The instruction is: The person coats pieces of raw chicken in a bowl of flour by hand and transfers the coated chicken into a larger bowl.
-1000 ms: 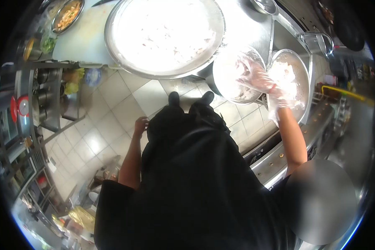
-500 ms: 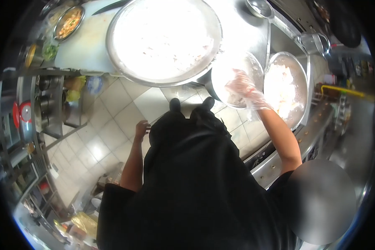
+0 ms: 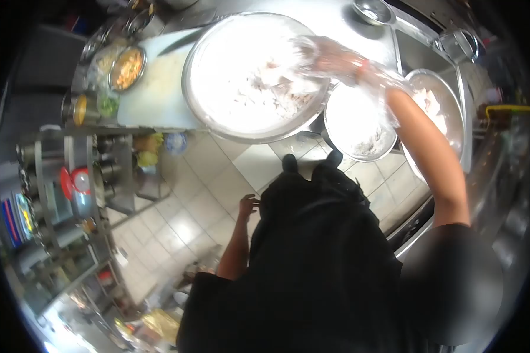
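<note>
My right hand [image 3: 327, 57], in a clear plastic glove, is over the right side of a large metal bowl [image 3: 188, 85]. Glare and motion blur its fingers. Just below them are whitish, floury-looking pieces [image 3: 282, 82], too washed out to name. Under my right forearm stands a smaller round container [image 3: 368, 154] with white powder in it. Further right, partly behind the arm, a metal bowl [image 3: 447, 94] contains pale pieces [image 3: 427, 103]. Bare and loosely bent, my left hand [image 3: 249, 204] hangs beside my dark clothing with its fingers apart, holding nothing.
Left of the large bowl, a knife [image 3: 181, 43] lies on a pale cutting board [image 3: 153, 106], near a small bowl of chopped orange food [image 3: 128, 69]. A metal bowl [image 3: 374, 10] and a clear jug [image 3: 460, 46] stand at the back right. Shelving [image 3: 59, 194] runs along the left.
My right hand has moved left from the smaller powder container to the large bowl, where whitish pieces now show beneath it. My left hand still hangs at my side. The whole view has shifted.
</note>
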The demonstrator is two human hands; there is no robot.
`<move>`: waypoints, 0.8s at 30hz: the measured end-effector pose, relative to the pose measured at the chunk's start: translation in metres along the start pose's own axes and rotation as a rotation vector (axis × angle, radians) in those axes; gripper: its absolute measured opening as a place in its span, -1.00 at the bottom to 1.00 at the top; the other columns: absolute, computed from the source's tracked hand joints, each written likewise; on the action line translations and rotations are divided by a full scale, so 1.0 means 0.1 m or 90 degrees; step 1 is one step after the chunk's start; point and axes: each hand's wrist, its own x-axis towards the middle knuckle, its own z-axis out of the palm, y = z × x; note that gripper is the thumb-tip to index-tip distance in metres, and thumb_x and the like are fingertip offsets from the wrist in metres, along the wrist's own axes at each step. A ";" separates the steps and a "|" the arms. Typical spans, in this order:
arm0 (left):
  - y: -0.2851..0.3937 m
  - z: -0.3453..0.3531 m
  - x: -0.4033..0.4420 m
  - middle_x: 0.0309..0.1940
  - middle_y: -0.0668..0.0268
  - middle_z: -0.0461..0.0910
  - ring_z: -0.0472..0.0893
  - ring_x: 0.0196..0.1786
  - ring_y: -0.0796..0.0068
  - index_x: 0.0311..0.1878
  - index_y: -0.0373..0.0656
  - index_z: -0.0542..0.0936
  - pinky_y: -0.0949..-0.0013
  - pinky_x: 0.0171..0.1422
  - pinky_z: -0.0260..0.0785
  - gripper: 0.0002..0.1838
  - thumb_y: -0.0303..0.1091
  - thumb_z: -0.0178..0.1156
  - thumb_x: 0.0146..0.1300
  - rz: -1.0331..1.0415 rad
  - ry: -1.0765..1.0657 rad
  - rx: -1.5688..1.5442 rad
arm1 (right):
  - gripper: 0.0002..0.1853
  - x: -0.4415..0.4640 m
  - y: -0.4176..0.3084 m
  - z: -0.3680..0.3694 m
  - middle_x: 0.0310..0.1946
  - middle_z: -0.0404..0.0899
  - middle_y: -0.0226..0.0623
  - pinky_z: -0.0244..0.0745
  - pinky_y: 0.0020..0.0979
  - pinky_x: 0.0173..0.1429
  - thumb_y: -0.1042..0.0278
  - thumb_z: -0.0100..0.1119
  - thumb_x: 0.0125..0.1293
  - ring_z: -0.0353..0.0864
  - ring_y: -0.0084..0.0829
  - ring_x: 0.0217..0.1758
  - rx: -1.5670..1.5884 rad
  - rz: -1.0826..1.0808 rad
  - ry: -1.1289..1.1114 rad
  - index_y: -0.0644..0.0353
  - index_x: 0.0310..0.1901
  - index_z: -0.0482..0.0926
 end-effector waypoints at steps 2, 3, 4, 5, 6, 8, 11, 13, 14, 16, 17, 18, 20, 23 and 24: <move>0.15 0.03 -0.02 -0.34 0.22 0.59 0.59 -0.39 0.39 0.00 -0.14 0.39 0.25 -0.32 0.38 -0.71 -0.38 -0.08 0.20 0.002 0.040 0.042 | -0.59 0.08 -0.29 -0.10 0.03 0.44 -0.17 0.46 -0.32 0.10 0.22 0.01 0.25 0.44 -0.29 0.08 -0.080 0.074 0.014 0.18 0.10 0.36; 0.24 0.05 -0.02 -0.34 0.23 0.60 0.59 -0.39 0.39 0.00 -0.12 0.39 0.25 -0.30 0.38 -0.71 -0.36 -0.08 0.20 0.002 0.055 0.053 | -0.60 0.08 -0.34 -0.19 0.02 0.44 -0.21 0.41 -0.35 0.14 0.27 0.04 0.23 0.42 -0.37 0.10 -0.053 0.038 0.038 0.23 0.08 0.37; 0.31 0.08 -0.02 -0.34 0.24 0.60 0.59 -0.37 0.40 0.00 -0.11 0.40 0.27 -0.31 0.38 -0.70 -0.31 -0.08 0.21 -0.010 0.073 0.075 | -0.60 0.05 -0.35 -0.30 0.01 0.45 -0.24 0.36 -0.38 0.19 0.32 0.06 0.20 0.40 -0.44 0.13 -0.028 0.002 0.057 0.27 0.06 0.38; 0.36 0.09 -0.04 -0.34 0.24 0.60 0.59 -0.37 0.40 0.00 -0.11 0.40 0.27 -0.31 0.38 -0.70 -0.31 -0.08 0.21 -0.007 0.069 0.081 | -0.60 -0.03 -0.30 -0.41 0.01 0.45 -0.24 0.36 -0.38 0.19 0.32 0.06 0.20 0.40 -0.44 0.13 -0.029 0.004 0.065 0.27 0.06 0.38; 0.37 0.05 -0.05 -0.34 0.24 0.59 0.59 -0.36 0.40 0.00 -0.10 0.40 0.28 -0.31 0.38 -0.70 -0.29 -0.09 0.21 0.023 0.051 0.059 | -0.61 -0.17 -0.20 -0.56 0.02 0.45 -0.25 0.37 -0.38 0.16 0.30 0.05 0.21 0.41 -0.45 0.10 -0.251 -0.184 0.126 0.27 0.05 0.39; 0.33 0.06 -0.04 -0.32 0.25 0.59 0.58 -0.35 0.42 0.02 -0.10 0.39 0.32 -0.30 0.38 -0.69 -0.28 -0.10 0.22 0.048 0.042 0.027 | -0.56 -0.58 -0.04 -0.94 0.01 0.44 -0.22 0.43 -0.44 0.07 0.23 0.08 0.20 0.46 -0.48 0.00 -0.732 -0.401 0.175 0.23 0.09 0.35; 0.19 0.15 -0.06 -0.29 0.26 0.58 0.57 -0.30 0.42 0.04 -0.10 0.37 0.34 -0.30 0.38 -0.68 -0.27 -0.11 0.23 0.039 0.044 0.013 | -0.48 -1.37 0.09 -1.19 0.01 0.43 -0.21 0.46 -0.53 0.01 0.16 0.16 0.14 0.50 -0.48 -0.03 -0.259 -0.020 0.276 0.14 0.13 0.33; 0.19 0.41 -0.21 -0.28 0.28 0.57 0.56 -0.31 0.42 0.04 -0.09 0.37 0.33 -0.30 0.37 -0.68 -0.26 -0.11 0.23 0.013 0.082 0.093 | -0.50 -1.83 0.46 -1.33 -0.06 0.48 -0.19 0.44 -0.43 0.04 0.19 0.22 0.06 0.51 -0.37 -0.05 -0.075 0.075 0.300 0.11 0.06 0.40; 0.05 0.43 -0.20 -0.27 0.29 0.56 0.54 -0.35 0.44 0.01 -0.09 0.39 0.35 -0.30 0.36 -0.69 -0.27 -0.10 0.22 0.042 0.079 0.127 | -0.53 -2.04 0.84 -1.38 -0.12 0.53 -0.18 0.41 -0.33 0.07 0.22 0.27 0.00 0.52 -0.27 -0.07 -0.004 0.093 0.309 0.08 -0.01 0.46; -0.27 0.48 -0.13 -0.29 0.29 0.56 0.53 -0.36 0.45 0.00 -0.09 0.40 0.36 -0.31 0.36 -0.70 -0.27 -0.09 0.21 0.074 0.044 0.221 | -0.34 -2.46 1.35 -1.32 -0.08 0.49 -0.13 0.35 -0.23 0.11 0.05 0.33 -0.08 0.46 -0.21 0.02 -0.386 0.174 0.231 0.05 0.10 0.36; -0.34 0.55 -0.14 -0.30 0.30 0.56 0.53 -0.36 0.46 -0.01 -0.09 0.41 0.37 -0.33 0.35 -0.70 -0.28 -0.08 0.20 0.085 0.026 0.247 | -0.26 -2.65 1.46 -1.19 0.03 0.38 -0.05 0.27 -0.19 0.18 0.01 0.33 -0.13 0.36 -0.15 0.12 -0.425 0.161 0.186 0.04 0.14 0.31; -0.41 0.64 -0.16 -0.31 0.31 0.55 0.52 -0.36 0.46 -0.02 -0.08 0.42 0.38 -0.34 0.35 -0.71 -0.28 -0.08 0.19 0.096 0.008 0.272 | -0.19 -2.79 1.76 -1.09 0.14 0.24 0.03 0.18 -0.19 0.25 -0.01 0.32 -0.16 0.21 -0.10 0.23 -0.539 0.138 0.134 0.06 0.18 0.26; -0.45 0.90 -0.27 -0.33 0.32 0.55 0.52 -0.36 0.47 -0.03 -0.08 0.43 0.41 -0.37 0.34 -0.70 -0.30 -0.06 0.17 0.130 -0.028 0.327 | -0.14 -2.84 1.74 -0.93 0.19 0.17 0.02 0.08 -0.18 0.30 -0.03 0.28 -0.13 0.12 -0.07 0.28 -0.590 0.055 0.097 0.10 0.23 0.18; -0.47 1.19 -0.29 -0.30 0.32 0.56 0.53 -0.35 0.49 -0.01 -0.11 0.42 0.44 -0.37 0.33 -0.68 -0.35 -0.04 0.14 0.138 -0.045 0.333 | -0.19 -2.77 1.76 -0.79 0.24 0.10 -0.03 0.02 -0.14 0.33 0.02 0.21 -0.08 0.07 -0.06 0.30 -0.567 -0.061 0.072 0.10 0.24 0.18; -0.24 1.48 -0.47 -0.29 0.32 0.56 0.53 -0.33 0.49 -0.01 -0.11 0.41 0.44 -0.36 0.33 -0.67 -0.37 -0.06 0.11 0.072 0.005 0.253 | -0.25 -2.72 1.76 -0.74 0.25 0.07 -0.02 0.01 -0.12 0.33 0.08 0.16 -0.05 0.07 -0.05 0.30 -0.566 -0.120 0.057 0.09 0.23 0.20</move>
